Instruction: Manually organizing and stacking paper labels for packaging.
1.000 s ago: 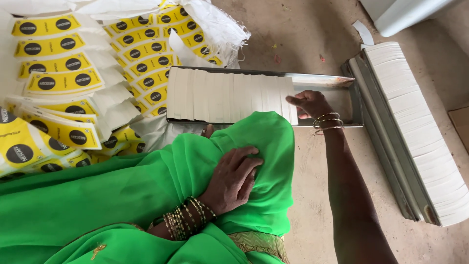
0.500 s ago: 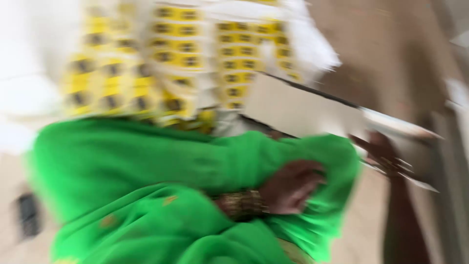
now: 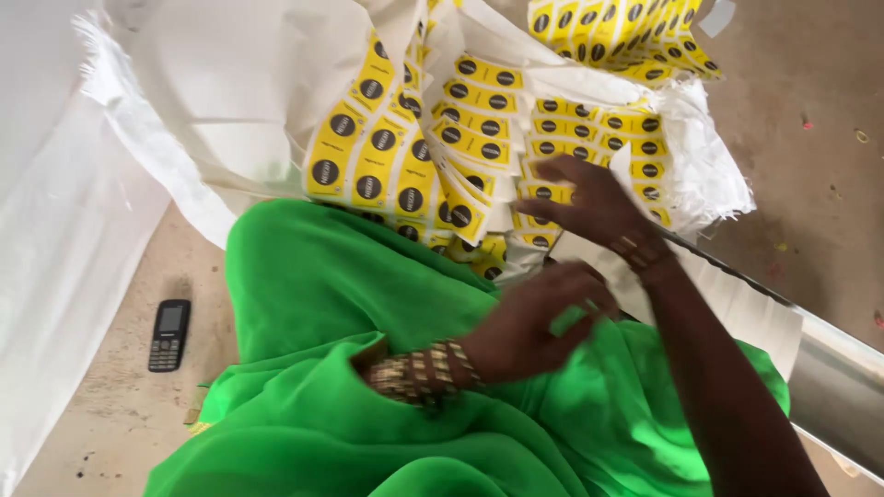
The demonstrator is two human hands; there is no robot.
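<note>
Right hand reaches into the yellow label strips, left hand waits on the green cloth

The right hand (image 3: 589,198) is spread, with fingers open, and touches the pile of yellow label strips (image 3: 479,138) that lies on a white woven sack (image 3: 212,110) at the far edge of the floor area in front of the person; it pinches nothing yet that I can see. The left hand (image 3: 539,317) is loosely curled on the green cloth (image 3: 350,304) over the lap, and I cannot tell if it holds something. To take one strip well, I think it is better to slide the fingertips under a loose end and lift slowly, so the neighbours do not follow. A metal tray (image 3: 838,377) with white paper stands at the right edge. The concrete floor (image 3: 801,138) is dusty; a black phone (image 3: 169,334) lies at the left.
</note>
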